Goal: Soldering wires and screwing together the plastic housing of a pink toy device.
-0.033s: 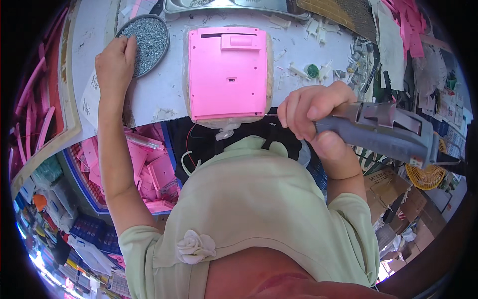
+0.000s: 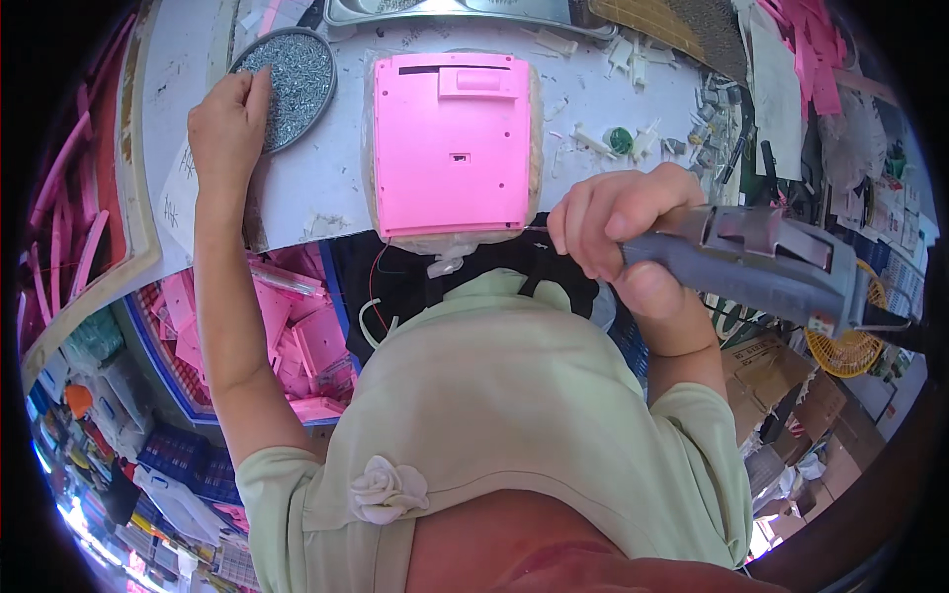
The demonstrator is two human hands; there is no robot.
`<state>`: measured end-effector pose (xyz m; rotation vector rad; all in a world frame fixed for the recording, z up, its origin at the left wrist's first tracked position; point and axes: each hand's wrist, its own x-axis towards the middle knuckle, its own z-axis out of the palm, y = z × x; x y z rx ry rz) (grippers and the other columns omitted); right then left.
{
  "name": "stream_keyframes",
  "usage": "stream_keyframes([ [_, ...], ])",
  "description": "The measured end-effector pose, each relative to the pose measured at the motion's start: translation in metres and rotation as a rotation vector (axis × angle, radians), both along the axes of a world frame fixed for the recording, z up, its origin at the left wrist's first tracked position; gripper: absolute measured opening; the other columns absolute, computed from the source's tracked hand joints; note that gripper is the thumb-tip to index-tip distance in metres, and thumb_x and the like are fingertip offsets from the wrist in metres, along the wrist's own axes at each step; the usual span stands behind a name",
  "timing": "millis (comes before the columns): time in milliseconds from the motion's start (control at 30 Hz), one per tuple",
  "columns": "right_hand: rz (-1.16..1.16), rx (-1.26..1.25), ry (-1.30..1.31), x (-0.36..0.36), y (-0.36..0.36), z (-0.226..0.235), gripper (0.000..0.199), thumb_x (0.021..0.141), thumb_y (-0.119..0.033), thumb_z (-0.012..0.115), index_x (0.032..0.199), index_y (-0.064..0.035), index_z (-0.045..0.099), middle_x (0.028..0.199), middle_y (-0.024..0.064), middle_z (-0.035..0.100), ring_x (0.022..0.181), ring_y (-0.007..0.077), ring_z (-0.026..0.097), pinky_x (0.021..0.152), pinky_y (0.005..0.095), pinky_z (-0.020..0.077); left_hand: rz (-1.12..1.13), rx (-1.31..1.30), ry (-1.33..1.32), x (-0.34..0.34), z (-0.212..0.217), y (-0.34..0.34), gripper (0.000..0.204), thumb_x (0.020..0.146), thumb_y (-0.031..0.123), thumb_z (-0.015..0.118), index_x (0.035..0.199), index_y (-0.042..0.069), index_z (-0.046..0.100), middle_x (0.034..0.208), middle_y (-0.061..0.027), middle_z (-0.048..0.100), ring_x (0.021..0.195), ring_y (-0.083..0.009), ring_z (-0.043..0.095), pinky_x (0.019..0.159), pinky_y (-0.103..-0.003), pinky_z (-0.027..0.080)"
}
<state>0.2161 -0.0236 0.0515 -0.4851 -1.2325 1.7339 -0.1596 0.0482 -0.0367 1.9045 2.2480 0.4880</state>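
Observation:
My left hand (image 2: 223, 133) is over the left rim of a round dish of small silvery screws (image 2: 300, 84). Its fingers are curled together, and the tips and anything between them are hidden. My right hand (image 2: 633, 222) is wrapped around a grey electric screwdriver (image 2: 756, 259) held sideways, its thin bit pointing left at the lower right corner of a pink plastic housing (image 2: 450, 193). That squarish housing lies flat on a padded, plastic-wrapped rest (image 2: 535, 148) at the table's front edge. Small holes run along its edges, with a slot and a raised block near its far side.
Behind the housing stands a metal tray (image 2: 465, 12). White plastic bits and small metal parts (image 2: 707, 124) litter the table's right side. A blue-rimmed crate of pink parts (image 2: 316, 341) sits below the left edge. Cardboard boxes (image 2: 766, 381) and a yellow basket (image 2: 848, 348) are at lower right.
My right hand and the screwdriver have shifted very slightly left. My left hand's fingers have moved a touch at the dish. The pink housing has stayed in place.

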Motion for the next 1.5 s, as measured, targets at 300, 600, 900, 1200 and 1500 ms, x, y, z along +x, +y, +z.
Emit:
stream_keyframes([
  [300, 0.011, 0.253, -0.072, -0.01, -0.004, -0.016, 0.024, 0.094, -0.021, 0.072, 0.101, -0.0095, 0.053, 0.064, 0.0022, 0.053, 0.054, 0.0178, 0.052, 0.054, 0.0353, 0.0462, -0.872, 0.26, -0.46, 0.131, 0.032, -0.065, 0.014, 0.087, 0.007, 0.073, 0.089, 0.004, 0.059, 0.115, -0.0106, 0.072, 0.113, -0.0294, 0.067, 0.101, -0.049, 0.05],
  [600, 0.191, 0.361, -0.026, -0.016, 0.02, -0.01, 0.016, 0.081, 0.002, 0.07, 0.08, -0.003, 0.055, 0.06, 0.0062, 0.053, 0.047, 0.0252, 0.052, 0.048, 0.0355, 0.0476, -0.857, 0.205, -0.499, 0.132, 0.016, -0.072, 0.014, 0.088, 0.006, 0.071, 0.085, 0.004, 0.059, 0.121, -0.0094, 0.073, 0.122, -0.0289, 0.066, 0.109, -0.051, 0.047],
  [900, 0.114, 0.563, -0.083, -0.037, 0.04, -0.023, 0.02, 0.089, -0.007, 0.069, 0.083, -0.0044, 0.051, 0.059, 0.0049, 0.054, 0.045, 0.0219, 0.05, 0.045, 0.0357, 0.047, -0.838, 0.205, -0.532, 0.132, 0.016, -0.072, 0.012, 0.087, 0.008, 0.072, 0.086, 0.004, 0.06, 0.12, -0.0098, 0.073, 0.121, -0.0289, 0.067, 0.109, -0.051, 0.047],
  [1200, 0.044, 0.39, -0.071, -0.026, 0.069, -0.014, 0.02, 0.087, -0.007, 0.069, 0.08, -0.0037, 0.051, 0.061, 0.0067, 0.054, 0.049, 0.0226, 0.053, 0.051, 0.0351, 0.0492, -0.836, 0.188, -0.545, 0.132, 0.016, -0.071, 0.013, 0.088, 0.007, 0.072, 0.084, 0.003, 0.06, 0.119, -0.0091, 0.073, 0.121, -0.0274, 0.067, 0.108, -0.05, 0.048],
  [1500, 0.125, 0.494, -0.11, -0.035, 0.083, -0.018, 0.014, 0.081, 0.003, 0.067, 0.082, -0.0013, 0.054, 0.062, 0.0072, 0.055, 0.052, 0.0217, 0.056, 0.05, 0.033, 0.0477, -0.82, 0.177, -0.542, 0.131, 0.015, -0.071, 0.013, 0.087, 0.007, 0.073, 0.084, 0.004, 0.061, 0.118, -0.0072, 0.073, 0.12, -0.0253, 0.067, 0.107, -0.049, 0.049],
])
